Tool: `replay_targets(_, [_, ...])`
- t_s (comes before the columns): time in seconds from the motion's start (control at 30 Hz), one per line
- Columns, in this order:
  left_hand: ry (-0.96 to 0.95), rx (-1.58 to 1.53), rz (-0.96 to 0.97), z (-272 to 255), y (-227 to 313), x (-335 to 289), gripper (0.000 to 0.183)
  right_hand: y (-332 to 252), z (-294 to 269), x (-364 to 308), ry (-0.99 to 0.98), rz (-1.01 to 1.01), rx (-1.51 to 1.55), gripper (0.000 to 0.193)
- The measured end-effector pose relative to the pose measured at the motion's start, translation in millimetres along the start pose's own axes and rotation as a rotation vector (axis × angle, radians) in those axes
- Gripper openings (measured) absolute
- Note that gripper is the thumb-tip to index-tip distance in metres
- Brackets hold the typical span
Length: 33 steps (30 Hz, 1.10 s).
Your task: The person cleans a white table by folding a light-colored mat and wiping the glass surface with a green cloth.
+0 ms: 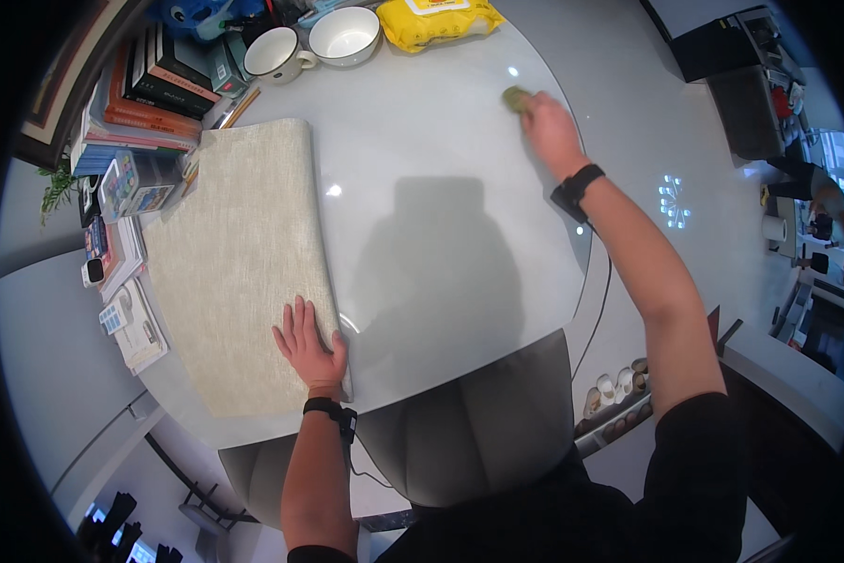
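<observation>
As I watch remotely, the left hand (311, 352) lies spread flat on the beige mat (234, 235), seemingly to steady it on the left of the white table (422, 122), while the right hand (552, 136), well apart, grips a small green pad (514, 98) near the far-right edge. I see the mat's long axis running near to far, leaning slightly left; the pad's I cannot tell.

Glossy, smooth tabletop (422, 122) and matt, fabric-textured mat (239, 244)
</observation>
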<state>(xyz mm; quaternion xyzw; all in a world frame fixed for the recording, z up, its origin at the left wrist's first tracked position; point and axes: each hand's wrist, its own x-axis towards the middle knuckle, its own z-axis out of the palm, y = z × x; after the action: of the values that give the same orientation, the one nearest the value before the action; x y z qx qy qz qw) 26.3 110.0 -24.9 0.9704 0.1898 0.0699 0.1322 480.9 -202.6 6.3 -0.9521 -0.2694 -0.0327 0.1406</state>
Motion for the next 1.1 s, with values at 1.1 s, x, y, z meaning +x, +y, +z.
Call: replay_targets(1.1, [0.02,0.004,-0.017,-3.5,-7.6,-2.8,0.067,-58.7,11.2,-118.5,-0.31,-0.491,0.163,0.024])
